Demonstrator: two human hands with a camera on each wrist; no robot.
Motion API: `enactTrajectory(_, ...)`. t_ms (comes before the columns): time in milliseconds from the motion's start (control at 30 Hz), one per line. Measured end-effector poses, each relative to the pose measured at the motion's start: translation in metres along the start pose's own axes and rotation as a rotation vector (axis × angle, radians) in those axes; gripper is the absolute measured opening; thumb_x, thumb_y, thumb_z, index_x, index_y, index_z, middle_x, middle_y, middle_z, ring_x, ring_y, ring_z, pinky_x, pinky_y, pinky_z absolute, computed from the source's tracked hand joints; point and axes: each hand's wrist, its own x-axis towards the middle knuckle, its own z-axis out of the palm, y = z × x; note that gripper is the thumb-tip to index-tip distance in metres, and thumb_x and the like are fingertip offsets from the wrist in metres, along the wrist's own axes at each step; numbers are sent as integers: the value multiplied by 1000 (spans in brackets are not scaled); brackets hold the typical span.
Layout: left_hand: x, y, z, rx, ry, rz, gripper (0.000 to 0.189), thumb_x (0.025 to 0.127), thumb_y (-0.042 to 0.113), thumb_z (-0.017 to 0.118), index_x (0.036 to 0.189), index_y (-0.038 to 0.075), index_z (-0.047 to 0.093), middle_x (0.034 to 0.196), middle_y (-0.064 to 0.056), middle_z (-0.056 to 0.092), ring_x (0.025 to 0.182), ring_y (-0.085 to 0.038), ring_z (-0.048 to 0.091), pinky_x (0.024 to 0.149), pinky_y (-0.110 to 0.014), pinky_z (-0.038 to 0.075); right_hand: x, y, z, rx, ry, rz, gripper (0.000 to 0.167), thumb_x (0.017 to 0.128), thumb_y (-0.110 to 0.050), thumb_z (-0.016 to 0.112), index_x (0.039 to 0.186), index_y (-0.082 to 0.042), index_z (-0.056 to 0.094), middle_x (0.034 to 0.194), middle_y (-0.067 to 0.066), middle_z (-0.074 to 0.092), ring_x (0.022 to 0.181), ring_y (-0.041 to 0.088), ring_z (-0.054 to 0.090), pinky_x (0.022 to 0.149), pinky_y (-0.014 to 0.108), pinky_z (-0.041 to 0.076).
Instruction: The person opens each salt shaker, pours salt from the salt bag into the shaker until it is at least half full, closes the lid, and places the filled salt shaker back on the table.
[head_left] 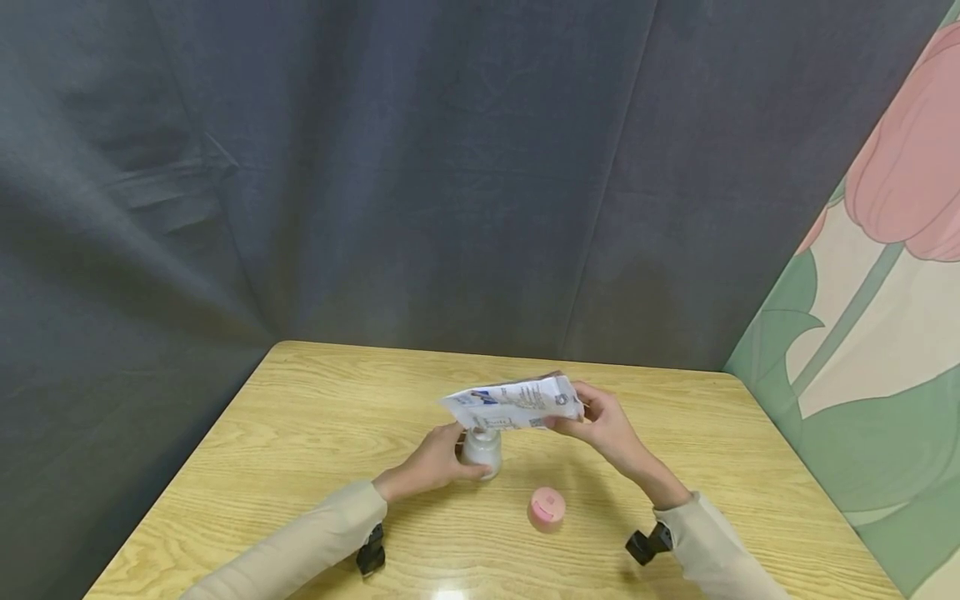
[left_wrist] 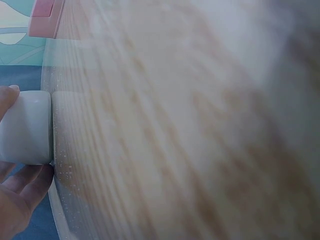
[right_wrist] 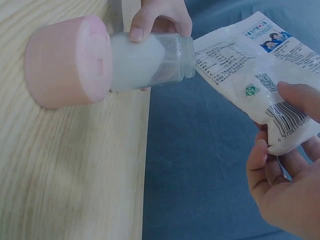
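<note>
- Dark blue-grey curtain (head_left: 420, 183) hangs beyond both hands' fingers, past the far edge of a wood-grain table (head_left: 337, 400).
- Off to the right of the right fingers, well apart from them, rises a panel with pink tulips and green leaves (head_left: 885, 350).
- Left hand (head_left: 437, 461): fingers and thumb curl round a clear glass bottle (head_left: 482, 452), which stands upright on the table with white contents inside and its threaded neck uncovered.
- Right hand (head_left: 607, 425): thumb on one face and fingers behind, it pinches one end of a printed white packet (head_left: 517, 404).
- From the right fingers the packet slants across to the bottle's mouth, above the left fingers, and hides that mouth from the head view; whether the two touch cannot be told.
- Nearer the person than either hand's fingertips, and between them from side to side, a pink round cap (head_left: 547, 507) rests apart from the bottle; in the right wrist view it blocks the bottle's base.
- Black wrist devices (head_left: 648, 544) sit behind the fingers, by the pale sleeves (head_left: 315, 533).
</note>
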Motion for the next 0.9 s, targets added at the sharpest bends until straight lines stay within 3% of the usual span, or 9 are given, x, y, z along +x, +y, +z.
enactTrajectory(467,2,-1,-1,-2,-10,54,79,83,26,83,149,11,41,127,-10,63,112,-23,63,93,-30,53,-6,12,-9,-22,-62,12,44,89,1,71,131,-6,59,129,13,62,111,23,64,82,38,58)
enactTrajectory(900,0,1,0,-2,-9,-7,71,82,29,84,138,3,49,122,-9,64,109,-22,64,91,-27,52,-12,28,-11,57,-86,42,44,86,8,71,127,5,54,122,25,62,106,23,67,82,41,58)
